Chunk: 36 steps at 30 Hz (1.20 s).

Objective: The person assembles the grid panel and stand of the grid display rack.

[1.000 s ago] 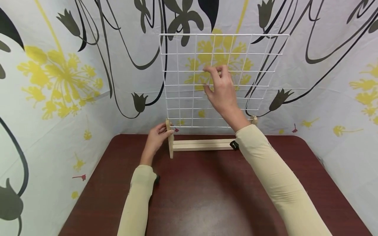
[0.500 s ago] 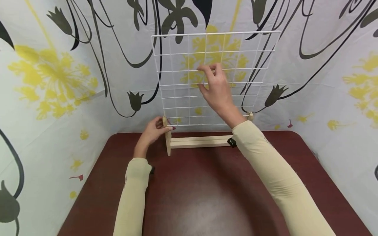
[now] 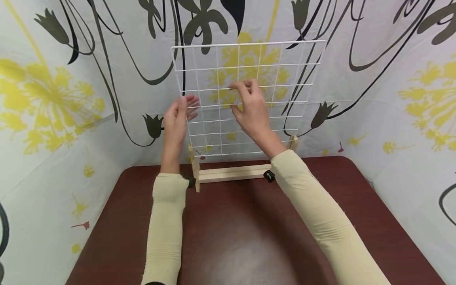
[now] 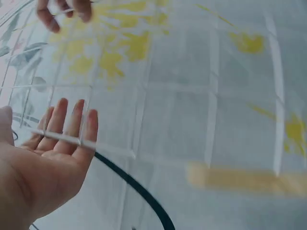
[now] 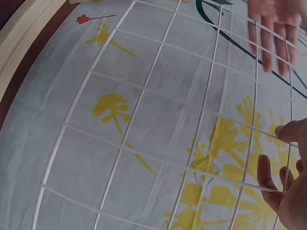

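A white wire grid panel (image 3: pixel 249 44) stands upright in a pale wooden stand (image 3: pixel 235 173), its lower edge between the two wooden uprights. My right hand (image 3: pixel 252 109) is at the middle of the panel in the head view, fingers and thumb curled round its wires. My left hand (image 3: pixel 176 122) is at the panel's left edge, above the left upright (image 3: pixel 195 168). In the left wrist view, the left hand's fingers (image 4: pixel 57 120) extend behind the edge wire, nearly straight. The right hand (image 5: pixel 292 177) also shows in the right wrist view, fingers through the mesh.
The stand rests near the back edge of a dark red-brown table (image 3: pixel 228 229). Close behind the panel hangs a white cloth (image 3: pixel 135 103) printed with grey and yellow flowers; it also runs along both sides.
My left hand has let go of the stand's left upright and risen to the panel's left edge. My right hand keeps its place on the panel. The head view has shifted slightly right.
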Each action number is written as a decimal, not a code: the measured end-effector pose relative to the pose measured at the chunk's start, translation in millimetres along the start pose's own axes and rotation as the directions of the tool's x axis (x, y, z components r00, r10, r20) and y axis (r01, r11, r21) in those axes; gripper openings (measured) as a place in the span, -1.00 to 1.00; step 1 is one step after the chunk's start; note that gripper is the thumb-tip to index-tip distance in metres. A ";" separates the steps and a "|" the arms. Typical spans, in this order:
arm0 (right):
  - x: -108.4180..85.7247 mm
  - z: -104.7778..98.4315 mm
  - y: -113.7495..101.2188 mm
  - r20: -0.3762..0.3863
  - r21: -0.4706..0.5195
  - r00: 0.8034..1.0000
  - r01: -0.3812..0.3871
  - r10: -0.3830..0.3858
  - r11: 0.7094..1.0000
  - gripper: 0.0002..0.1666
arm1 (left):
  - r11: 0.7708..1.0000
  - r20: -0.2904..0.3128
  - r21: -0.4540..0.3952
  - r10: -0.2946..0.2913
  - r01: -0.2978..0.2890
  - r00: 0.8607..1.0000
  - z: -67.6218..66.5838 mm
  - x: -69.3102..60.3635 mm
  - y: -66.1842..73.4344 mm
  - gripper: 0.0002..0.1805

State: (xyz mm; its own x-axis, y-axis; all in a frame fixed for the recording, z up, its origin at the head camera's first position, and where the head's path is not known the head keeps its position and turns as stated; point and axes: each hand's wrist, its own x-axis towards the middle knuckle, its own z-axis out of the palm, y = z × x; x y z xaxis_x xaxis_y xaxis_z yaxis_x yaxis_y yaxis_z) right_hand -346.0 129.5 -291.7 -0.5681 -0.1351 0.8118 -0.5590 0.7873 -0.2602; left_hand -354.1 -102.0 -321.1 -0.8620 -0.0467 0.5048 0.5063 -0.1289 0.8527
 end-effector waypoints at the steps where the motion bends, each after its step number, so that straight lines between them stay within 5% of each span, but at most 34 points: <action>1: 0.0 -0.4 0.3 -0.004 0.007 1.000 0.003 -0.003 1.000 -0.38 | 0.999 -0.027 -0.049 -0.008 0.007 1.000 4.9 2.9 3.6 -0.49; 6: 0.0 -8.5 1.2 0.061 0.022 0.998 0.008 -0.010 1.000 -0.41 | 0.976 -0.169 -0.218 -0.045 0.008 0.985 20.7 8.5 10.6 -0.61; 12: -2.8 -29.2 -4.0 0.156 -0.057 0.988 0.033 -0.024 0.998 -0.36 | 0.964 -0.236 -0.266 -0.055 -0.010 0.970 21.3 5.9 6.8 -0.64; 15: -10.3 -39.4 -2.5 0.052 -0.126 0.998 0.047 -0.041 0.991 -0.38 | 0.960 -0.255 -0.279 -0.067 -0.006 0.965 20.0 4.2 3.2 -0.65; 17: -15.6 -43.6 3.5 -0.106 -0.154 0.994 0.009 -0.026 0.988 -0.43 | 0.958 -0.264 -0.287 -0.074 -0.005 0.962 19.0 3.1 1.4 -0.65; 19: -19.0 -47.0 13.8 -0.286 -0.143 0.958 -0.070 0.027 0.987 -0.46 | 0.957 -0.267 -0.290 -0.070 -0.011 0.961 18.2 2.5 -0.6 -0.66; 22: -22.3 -52.4 33.5 -0.478 -0.053 0.859 -0.239 0.185 0.970 -0.46 | 0.955 -0.266 -0.297 -0.065 -0.017 0.962 17.3 2.1 -3.4 -0.66; 25: -26.8 -57.3 51.7 -0.459 0.134 0.792 -0.386 0.402 0.913 -0.39 | 0.952 -0.266 -0.306 -0.070 -0.015 0.962 16.9 2.2 -6.2 -0.65; 28: -34.0 -59.9 63.4 -0.300 0.302 0.756 -0.503 0.582 0.810 -0.39 | 0.948 -0.263 -0.318 -0.080 -0.008 0.962 17.2 2.2 -8.0 -0.65; 30: -38.8 -60.0 68.5 -0.215 0.358 0.741 -0.546 0.636 0.757 -0.42 | 0.946 -0.261 -0.324 -0.084 -0.006 0.962 17.7 2.0 -8.7 -0.65; 32: -43.2 -59.3 71.7 -0.177 0.374 0.736 -0.565 0.654 0.736 -0.44 | 0.945 -0.263 -0.327 -0.086 -0.005 0.961 18.0 1.4 -9.7 -0.64; 36: -48.4 -57.8 75.3 -0.173 0.382 0.746 -0.551 0.643 0.742 -0.48 | 0.941 -0.267 -0.340 -0.090 -0.006 0.959 18.1 0.1 -11.2 -0.61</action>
State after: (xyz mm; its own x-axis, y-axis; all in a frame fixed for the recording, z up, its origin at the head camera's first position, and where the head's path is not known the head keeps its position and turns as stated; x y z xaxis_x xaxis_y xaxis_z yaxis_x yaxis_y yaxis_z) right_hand -325.6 230.2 -320.3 -0.6789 0.5099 0.5283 -0.3319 0.4287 -0.8403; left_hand -359.4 -82.7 -328.1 -0.8795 -0.2976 0.3713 0.4728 -0.4575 0.7531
